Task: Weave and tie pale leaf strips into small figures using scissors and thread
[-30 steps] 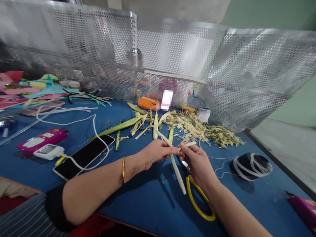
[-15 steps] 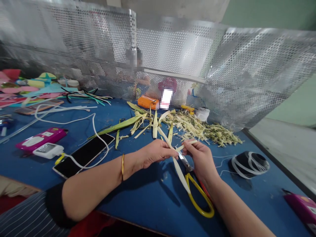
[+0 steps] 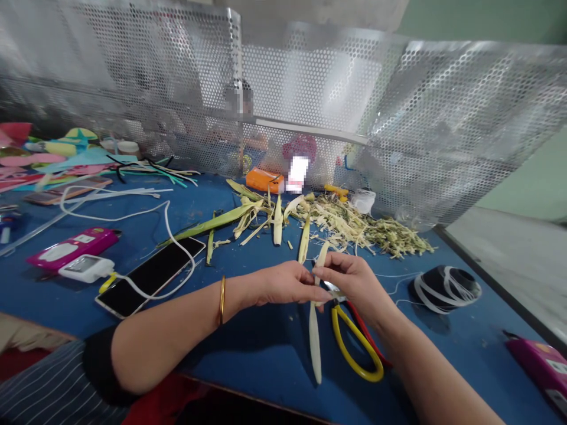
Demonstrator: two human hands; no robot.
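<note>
A pale strip of corn husk (image 3: 314, 342) runs lengthwise between my two hands, its lower end hanging toward the table's near edge. My left hand (image 3: 290, 286) pinches it around the middle, with fingers closed. Just above, the fingertips of my right hand (image 3: 348, 277) grip the upper part, whose tip sticks up past them. Scissors with one yellow and one red handle (image 3: 354, 348) lie beneath my right hand, which hides part of the blades. Beyond my hands are longer husk pieces (image 3: 304, 239) and a heap of shredded husk (image 3: 341, 221).
A black spool of white string (image 3: 445, 289) stands to the right, near a magenta device (image 3: 535, 366). On the left lie a dark phone (image 3: 155, 271), a white cable (image 3: 167, 218) and another magenta device (image 3: 73, 245). Perforated metal panels (image 3: 310, 77) line the back, beside an orange box (image 3: 264, 180).
The husk strip has swung from a slant to nearly straight up and down. My right hand has moved slightly left, and a short pale piece that it held crosswise now stands in line with the strip.
</note>
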